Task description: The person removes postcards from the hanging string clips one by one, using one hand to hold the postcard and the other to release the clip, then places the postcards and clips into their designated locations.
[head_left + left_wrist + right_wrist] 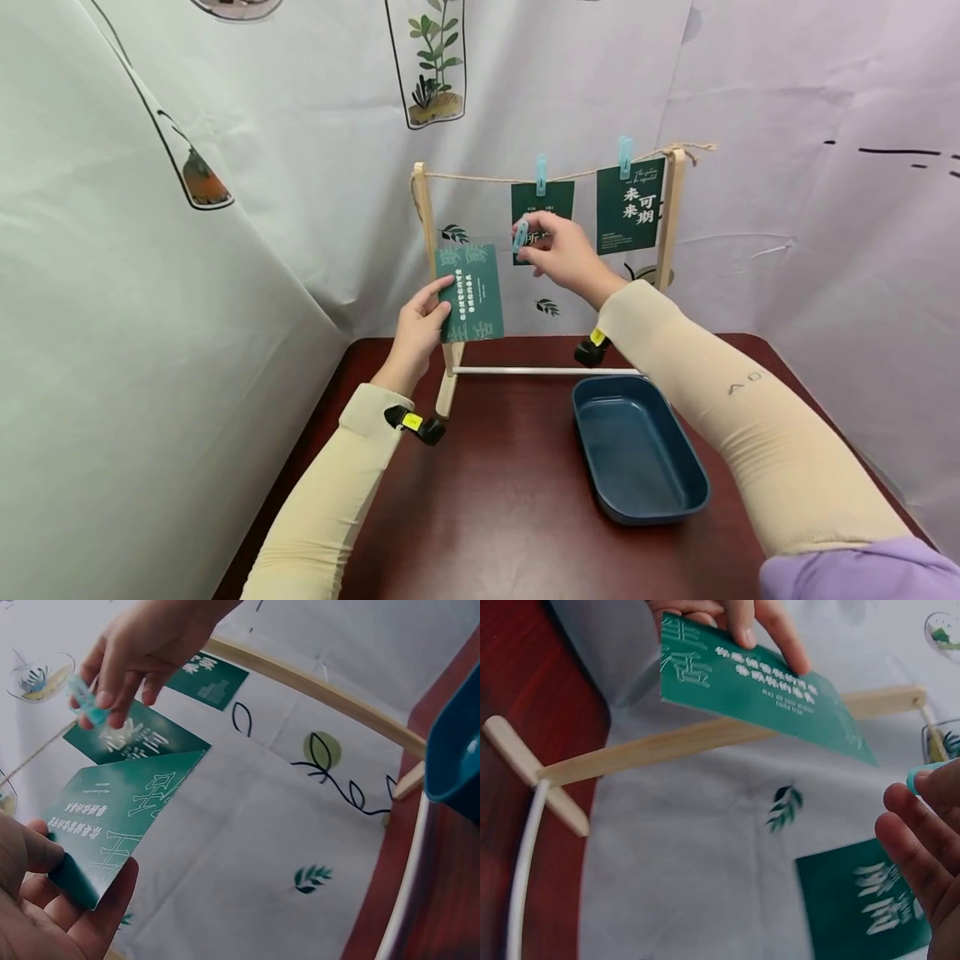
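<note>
A green card (472, 293) with white lettering is pinched between the thumb and fingers of my left hand (418, 329), in front of the rack's left post. My right hand (561, 250) pinches a light blue clothespin (521, 237) to the right of that card, apart from it. Behind the right hand, a second green card (543, 196) hangs from the twine (480, 177) by a blue clothespin (541, 175). Farther right, a third green card (630, 208) hangs under another blue clothespin (626, 158). In the left wrist view, the held card (120, 817) partly covers a hanging one.
The wooden rack's left post (426, 208) and right post (672, 208) carry the twine, with a white bar (525, 371) low between them. A dark blue tray (637, 512) sits on the dark red table (480, 483). Printed white cloth (300, 125) surrounds the table.
</note>
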Available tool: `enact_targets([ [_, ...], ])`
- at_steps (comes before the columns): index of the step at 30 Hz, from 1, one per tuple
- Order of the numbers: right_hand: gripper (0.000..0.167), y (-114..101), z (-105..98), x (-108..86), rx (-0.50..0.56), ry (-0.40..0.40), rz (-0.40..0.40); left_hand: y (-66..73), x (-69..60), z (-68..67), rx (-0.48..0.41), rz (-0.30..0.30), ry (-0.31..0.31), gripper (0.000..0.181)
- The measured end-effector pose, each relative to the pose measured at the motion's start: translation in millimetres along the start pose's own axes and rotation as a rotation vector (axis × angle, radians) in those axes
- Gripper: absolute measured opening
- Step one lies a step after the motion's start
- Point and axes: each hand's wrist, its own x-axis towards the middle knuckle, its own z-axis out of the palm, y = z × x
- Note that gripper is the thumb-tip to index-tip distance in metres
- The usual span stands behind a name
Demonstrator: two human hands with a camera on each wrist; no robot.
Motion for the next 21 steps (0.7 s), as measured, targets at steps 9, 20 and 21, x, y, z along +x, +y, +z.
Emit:
enact_targets([
  [9,0.028,46,-4,-40.5,0.016,-0.001,0.138,-30.6,-15.0,-7.4,0.063,-0.049,-0.058,0.043],
  [20,0.033,106,-7,-93.4,-0.014,-0.012,0.295,-80.6,-37.2,-13.3,0.18,-0.154,-0.176,0.043],
  [21,0.034,111,-8,-98.2,-0.021,-0.019,0.307,-85.2,-39.1,-14.4,0.179,-0.163,-0.183,0.043],
])
